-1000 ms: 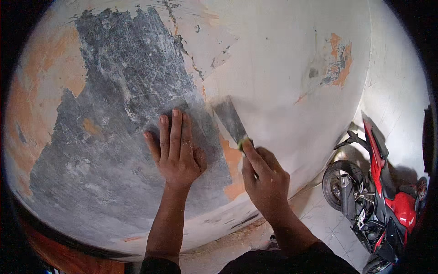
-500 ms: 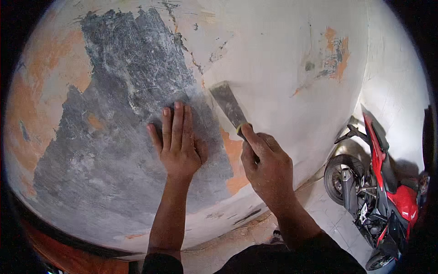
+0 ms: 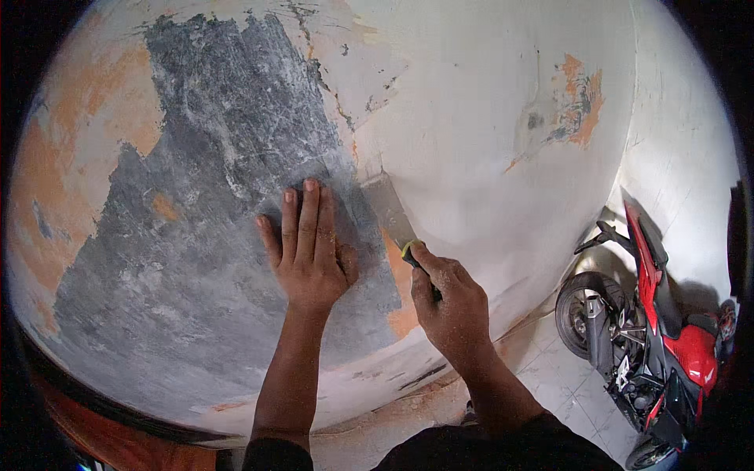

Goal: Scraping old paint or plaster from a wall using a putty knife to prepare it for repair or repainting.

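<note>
My right hand (image 3: 452, 302) is wrapped round the handle of a putty knife (image 3: 390, 207), whose flat blade lies against the wall (image 3: 471, 94) at the edge where pale paint meets a bare grey patch (image 3: 212, 235). Yellow shows at the collar of its dark handle. My left hand (image 3: 312, 251) rests flat on the grey patch, fingers stretched upward and holding nothing. A strip of orange undercoat (image 3: 402, 290) shows between the two hands. Dust specks my right hand and wrist.
A cracked line (image 3: 334, 94) runs down the wall above the blade. Another scraped orange spot (image 3: 581, 102) is at upper right. On the tiled floor (image 3: 558, 377) at right stands a red and black motorcycle (image 3: 664, 330). Something orange-brown (image 3: 133, 428) lies at lower left.
My right hand has drawn the putty knife downward along the patch's edge, and slightly left. The left hand stays flat on the wall in nearly the same place.
</note>
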A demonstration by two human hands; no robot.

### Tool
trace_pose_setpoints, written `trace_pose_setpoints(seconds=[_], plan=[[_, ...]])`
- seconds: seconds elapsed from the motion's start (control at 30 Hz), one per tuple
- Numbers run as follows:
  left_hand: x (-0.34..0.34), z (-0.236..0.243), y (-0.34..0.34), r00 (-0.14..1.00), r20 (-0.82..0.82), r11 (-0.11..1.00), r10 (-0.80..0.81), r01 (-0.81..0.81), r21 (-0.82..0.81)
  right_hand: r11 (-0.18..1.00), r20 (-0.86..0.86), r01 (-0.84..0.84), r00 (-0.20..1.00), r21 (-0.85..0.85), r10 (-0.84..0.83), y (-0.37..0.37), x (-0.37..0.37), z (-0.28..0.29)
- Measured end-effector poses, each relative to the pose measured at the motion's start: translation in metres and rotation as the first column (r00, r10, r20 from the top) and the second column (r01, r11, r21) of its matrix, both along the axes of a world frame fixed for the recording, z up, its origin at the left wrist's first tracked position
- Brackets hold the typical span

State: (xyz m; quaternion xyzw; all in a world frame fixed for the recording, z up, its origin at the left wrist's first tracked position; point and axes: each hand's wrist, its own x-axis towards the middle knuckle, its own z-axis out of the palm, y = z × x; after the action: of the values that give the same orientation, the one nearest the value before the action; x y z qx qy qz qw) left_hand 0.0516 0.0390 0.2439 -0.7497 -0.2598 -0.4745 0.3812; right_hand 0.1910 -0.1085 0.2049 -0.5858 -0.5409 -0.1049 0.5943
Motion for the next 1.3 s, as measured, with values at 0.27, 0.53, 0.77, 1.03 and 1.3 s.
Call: trace_pose_setpoints(seconds=[0.27,0.53,0.77,1.03,1.3], plan=[[-0.002,0.001,0.001,1.0,-0.005,1.0,0.021,-0.021,-0.012,1.0,0.038,-0.025,0.999,0.017,0.025,-0.004,0.004,-0.009],[0.003,0.002,-0.003,0.999,0.024,1.0,0.027,-0.027,-0.003,0.999,0.016,0.038,0.999,0.008,-0.038,-0.007,0.005,0.009],[0.008,0.0,-0.006,0.999,0.024,0.999,0.04,-0.039,-0.026,0.964,0.07,0.066,0.996,-0.257,-0.05,-0.013,0.018,0.011],[0.012,0.01,-0.004,0.997,0.05,0.999,0.05,-0.049,-0.018,0.99,0.139,0.133,0.982,-0.056,-0.124,-0.007,0.015,0.032],[0.005,-0.005,-0.003,0.999,0.027,0.999,0.025,-0.024,-0.032,0.988,0.148,0.121,0.983,-0.101,-0.105,-0.018,0.016,0.012]])
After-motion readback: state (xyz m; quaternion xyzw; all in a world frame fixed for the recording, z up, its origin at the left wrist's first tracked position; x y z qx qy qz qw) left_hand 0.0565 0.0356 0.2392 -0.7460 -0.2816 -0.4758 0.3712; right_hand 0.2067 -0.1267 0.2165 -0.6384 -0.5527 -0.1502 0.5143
